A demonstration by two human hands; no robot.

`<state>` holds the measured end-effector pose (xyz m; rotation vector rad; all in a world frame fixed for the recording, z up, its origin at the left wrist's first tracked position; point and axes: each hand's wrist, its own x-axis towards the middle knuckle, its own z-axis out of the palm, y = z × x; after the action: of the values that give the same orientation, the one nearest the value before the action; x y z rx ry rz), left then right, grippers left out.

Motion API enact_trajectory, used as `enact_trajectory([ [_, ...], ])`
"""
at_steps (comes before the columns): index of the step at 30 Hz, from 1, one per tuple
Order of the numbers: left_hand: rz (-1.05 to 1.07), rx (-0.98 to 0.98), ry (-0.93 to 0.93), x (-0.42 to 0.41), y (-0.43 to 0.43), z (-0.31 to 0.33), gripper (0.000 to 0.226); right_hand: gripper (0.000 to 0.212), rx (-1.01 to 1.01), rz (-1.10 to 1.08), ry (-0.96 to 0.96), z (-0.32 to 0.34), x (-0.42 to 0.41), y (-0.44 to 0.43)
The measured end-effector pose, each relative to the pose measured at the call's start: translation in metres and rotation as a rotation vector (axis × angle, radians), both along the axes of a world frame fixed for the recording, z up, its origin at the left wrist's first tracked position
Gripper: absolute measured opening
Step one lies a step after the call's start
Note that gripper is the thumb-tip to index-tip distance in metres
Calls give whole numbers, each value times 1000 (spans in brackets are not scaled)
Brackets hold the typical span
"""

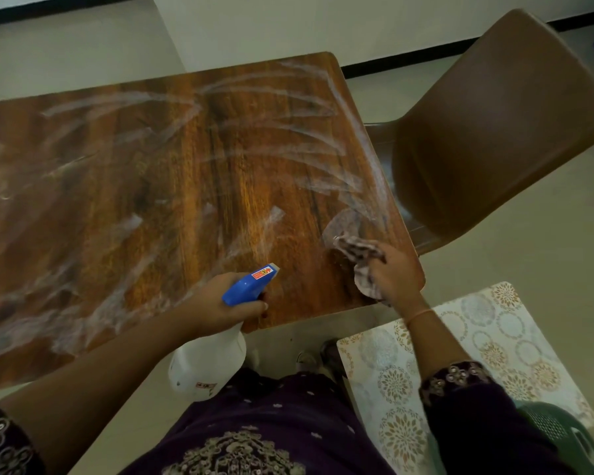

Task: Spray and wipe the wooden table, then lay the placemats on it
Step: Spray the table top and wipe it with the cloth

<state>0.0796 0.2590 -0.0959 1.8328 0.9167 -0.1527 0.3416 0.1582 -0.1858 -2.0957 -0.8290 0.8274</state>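
The wooden table (172,173) fills the middle of the view, streaked with white wet smears. My left hand (220,303) grips a white spray bottle (208,365) with a blue trigger head, its nozzle pointing right over the table's near edge. My right hand (396,274) holds a crumpled checked cloth (359,257) pressed on the table's near right corner. A stack of patterned placemats (487,341) lies to my right, below the table's level, partly hidden by my right arm.
A brown plastic chair (501,121) stands at the table's right end. A green plastic stool or basket (559,437) shows under the placemats at the lower right. Pale floor surrounds the table; a white wall runs behind it.
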Motion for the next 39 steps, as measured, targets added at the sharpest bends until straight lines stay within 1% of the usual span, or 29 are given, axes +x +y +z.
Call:
enact_trajectory([
  [3,-4,-13,4,-5,2,0,19,13,44,-77,107,16,33,-5],
  [5,-7,-10,14,-6,2,1,19,12,47,-93,58,21,52,-11],
  [6,-5,-8,15,-6,2,2,19,15,44,-77,-6,23,59,-15],
  [8,-3,-11,12,-6,2,3,20,23,15,-30,-226,24,68,-23],
  [10,-8,-18,11,-5,2,4,20,28,-47,-26,-490,19,66,-26],
  [11,-11,-27,7,-5,2,4,20,29,-89,-24,-595,14,59,-24],
  [12,-12,-36,8,-4,1,4,21,30,-144,-7,-652,8,50,-21],
  [13,-15,-40,13,-4,1,3,21,31,-213,28,-656,2,36,-15],
  [15,-17,-43,17,-6,1,-1,18,34,-393,145,-586,-14,4,-3],
  [17,-25,-59,14,-9,1,-3,15,46,-537,231,-534,-29,-28,6],
  [19,-36,-66,18,-11,1,-5,14,61,-621,218,-465,-34,-48,15],
  [21,-25,-80,15,-14,3,-5,11,71,-621,181,-373,-35,-51,22],
  [22,-20,-81,11,-15,4,-5,10,72,-590,165,-355,-34,-46,22],
  [23,-16,-74,8,-16,5,-5,10,68,-524,142,-383,-32,-39,21],
  [25,-8,-55,-2,-19,6,-3,13,52,-341,125,-543,-30,-23,15],
  [26,-6,-39,1,-20,6,-1,19,47,-288,172,-615,-33,-15,11],
  [27,-2,-22,12,-20,7,0,31,47,-275,244,-648,-37,-7,7],
  [28,1,-14,27,-21,8,1,42,51,-301,327,-655,-43,-3,3],
  [29,5,-22,38,-22,9,1,45,55,-356,397,-660,-50,0,-2],
  [30,16,-33,36,-24,10,-1,37,59,-404,432,-678,-59,0,-5],
  [32,27,-45,33,-26,11,-5,13,65,-425,402,-717,-69,-5,-9],
  [35,40,-45,32,-29,13,-4,19,81,-442,313,-707,-71,-25,2],
  [36,40,-51,27,-30,13,-3,18,86,-451,300,-697,-73,-33,7],
  [37,33,-62,23,-30,13,-2,16,89,-457,298,-694,-73,-41,12],
  [39,13,-66,27,-30,14,0,12,86,-451,322,-705,-73,-61,19],
])
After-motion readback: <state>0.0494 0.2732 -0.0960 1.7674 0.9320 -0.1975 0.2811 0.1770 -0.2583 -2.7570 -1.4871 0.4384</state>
